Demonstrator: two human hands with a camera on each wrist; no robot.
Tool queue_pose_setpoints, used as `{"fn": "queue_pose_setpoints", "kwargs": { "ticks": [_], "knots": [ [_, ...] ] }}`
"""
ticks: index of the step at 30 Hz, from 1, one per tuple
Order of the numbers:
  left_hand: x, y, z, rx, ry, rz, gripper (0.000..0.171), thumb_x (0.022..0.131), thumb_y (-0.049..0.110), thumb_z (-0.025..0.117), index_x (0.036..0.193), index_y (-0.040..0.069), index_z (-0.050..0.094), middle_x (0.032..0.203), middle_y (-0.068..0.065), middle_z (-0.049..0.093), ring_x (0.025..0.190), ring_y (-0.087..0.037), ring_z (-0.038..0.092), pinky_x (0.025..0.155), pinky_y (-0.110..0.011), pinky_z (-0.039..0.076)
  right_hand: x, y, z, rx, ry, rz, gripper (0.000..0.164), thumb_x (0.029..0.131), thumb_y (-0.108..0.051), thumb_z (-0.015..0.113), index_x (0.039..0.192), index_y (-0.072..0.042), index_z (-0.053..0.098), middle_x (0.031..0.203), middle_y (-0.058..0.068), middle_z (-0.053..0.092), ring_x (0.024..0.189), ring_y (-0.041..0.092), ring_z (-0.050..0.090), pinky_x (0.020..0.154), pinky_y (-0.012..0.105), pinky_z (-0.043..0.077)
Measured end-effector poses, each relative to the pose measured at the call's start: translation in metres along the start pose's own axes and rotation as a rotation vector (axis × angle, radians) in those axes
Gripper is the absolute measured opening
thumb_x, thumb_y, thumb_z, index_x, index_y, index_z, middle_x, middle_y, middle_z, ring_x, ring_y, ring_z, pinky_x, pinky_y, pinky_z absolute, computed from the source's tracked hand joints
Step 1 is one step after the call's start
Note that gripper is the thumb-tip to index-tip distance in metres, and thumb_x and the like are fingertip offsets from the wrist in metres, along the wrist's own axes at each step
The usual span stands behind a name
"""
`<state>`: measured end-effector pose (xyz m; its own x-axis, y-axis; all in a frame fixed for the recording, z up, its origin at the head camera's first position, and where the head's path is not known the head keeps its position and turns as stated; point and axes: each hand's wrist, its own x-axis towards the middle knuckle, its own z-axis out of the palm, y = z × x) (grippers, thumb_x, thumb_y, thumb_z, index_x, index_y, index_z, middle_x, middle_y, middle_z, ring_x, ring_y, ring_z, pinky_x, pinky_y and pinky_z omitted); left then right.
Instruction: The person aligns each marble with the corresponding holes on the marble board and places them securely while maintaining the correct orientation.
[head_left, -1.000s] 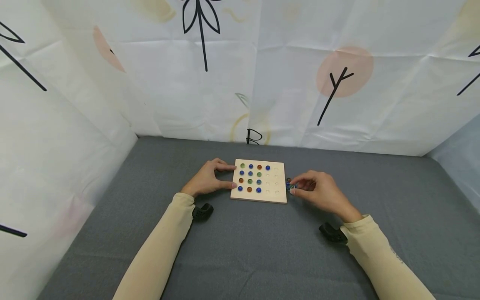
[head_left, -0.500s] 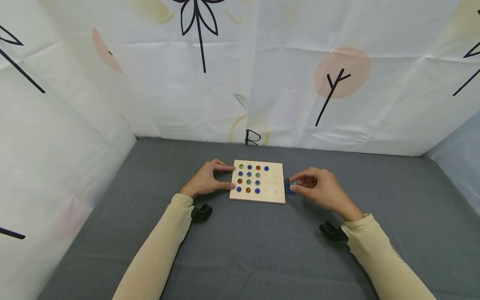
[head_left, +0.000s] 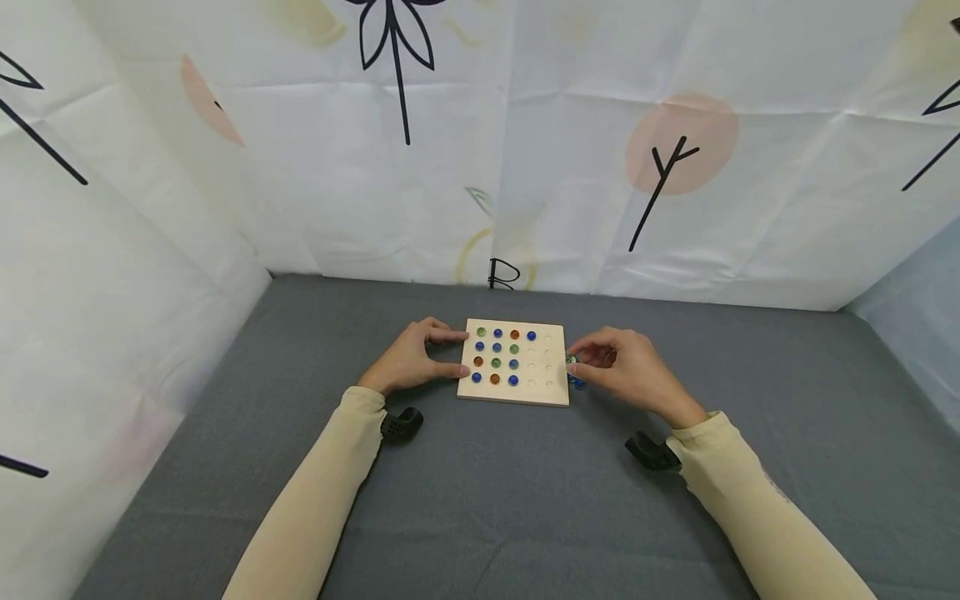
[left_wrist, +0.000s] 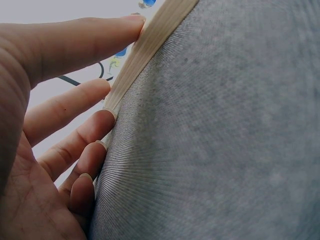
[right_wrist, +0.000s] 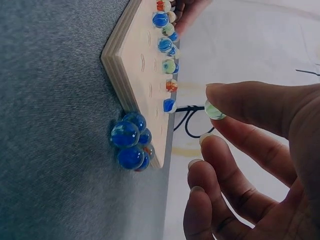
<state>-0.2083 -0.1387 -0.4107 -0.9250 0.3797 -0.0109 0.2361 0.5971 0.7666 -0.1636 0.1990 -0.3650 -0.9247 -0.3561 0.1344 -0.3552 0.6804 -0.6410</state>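
Note:
A pale wooden board (head_left: 538,395) with rows of round hollows lies on the grey cloth. Blue, green and orange glass marbles fill its left part; the hollows toward the right hold none. Along its left edge, my left hand (head_left: 408,358) rests with thumb and fingertips touching the wood. Thumb and index finger of my right hand (head_left: 633,371) pinch a clear green marble (right_wrist: 215,110), held up near the board's right side. Below that hand, a cluster of mostly blue marbles (right_wrist: 131,157) sits against the board's right edge, partly covered by the fingers in the head view.
Grey cloth (head_left: 480,500) covers the table all around the board. White patterned fabric (head_left: 570,167) hangs behind and at the sides. Each wrist carries a black strap-like mount (head_left: 652,452).
My right hand has lifted the green marble from beside the cluster and shifted left, closer to the board's right edge. The left hand stays at the left edge.

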Motion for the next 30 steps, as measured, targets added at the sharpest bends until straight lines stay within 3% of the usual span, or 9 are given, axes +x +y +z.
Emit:
{"fn": "queue_pose_setpoints", "kwargs": {
  "ticks": [17, 30],
  "knots": [
    [0.0, 0.0, 0.0, -0.008, -0.005, 0.0, 0.06, 0.08, 0.028, 0.089, 0.135, 0.014, 0.069, 0.131, -0.012, 0.056, 0.125, -0.033, 0.05, 0.106, -0.054, 0.04, 0.039, -0.014, 0.019, -0.009, -0.082, -0.006, 0.018, 0.091, -0.016, 0.077, 0.106, -0.007, 0.078, 0.089, 0.004, 0.066, 0.077, 0.019, 0.059, 0.068, 0.037, 0.049],
    [0.001, 0.0, 0.0, -0.014, -0.005, -0.017, 0.06, 0.079, 0.027, 0.09, 0.134, 0.015, 0.069, 0.131, -0.01, 0.056, 0.125, -0.031, 0.049, 0.107, -0.053, 0.039, 0.053, -0.011, 0.026, -0.034, -0.138, 0.026, 0.02, 0.093, -0.018, 0.076, 0.11, -0.006, 0.078, 0.09, 0.006, 0.067, 0.078, 0.019, 0.06, 0.066, 0.037, 0.05]
  ]
}}
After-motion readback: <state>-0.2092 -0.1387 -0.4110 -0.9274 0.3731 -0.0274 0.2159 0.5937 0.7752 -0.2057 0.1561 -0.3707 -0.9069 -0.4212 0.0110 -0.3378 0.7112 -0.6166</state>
